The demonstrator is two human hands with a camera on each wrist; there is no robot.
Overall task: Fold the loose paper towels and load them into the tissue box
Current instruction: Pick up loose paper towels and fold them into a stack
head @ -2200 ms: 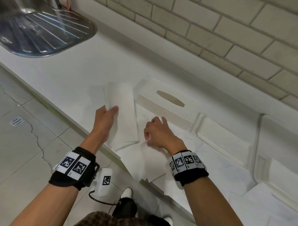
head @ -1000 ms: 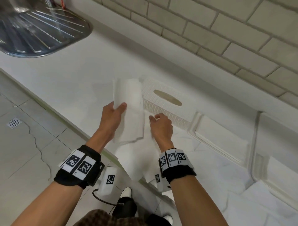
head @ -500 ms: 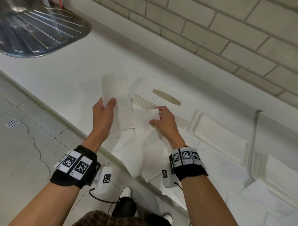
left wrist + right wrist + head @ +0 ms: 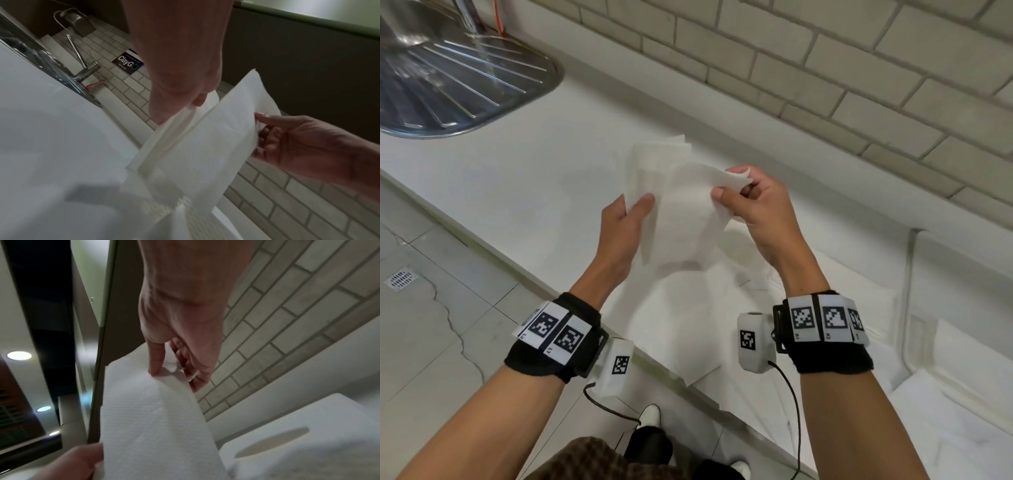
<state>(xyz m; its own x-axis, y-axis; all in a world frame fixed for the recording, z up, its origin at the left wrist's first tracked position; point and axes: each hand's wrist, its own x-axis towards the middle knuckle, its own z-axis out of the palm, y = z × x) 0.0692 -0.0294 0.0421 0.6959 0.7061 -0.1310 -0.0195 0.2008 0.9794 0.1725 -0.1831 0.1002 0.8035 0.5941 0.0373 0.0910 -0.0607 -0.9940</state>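
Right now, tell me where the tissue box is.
The tissue box sits on the counter by the brick wall, below the right hand. In the head view the held towels hide it.

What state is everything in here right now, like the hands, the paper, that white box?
Left hand: grips a folded towel stack.
Right hand: pinches a loose paper towel, lifted off the counter.
Tissue box: on the counter, slot open.
Loose towels: spread on the counter.
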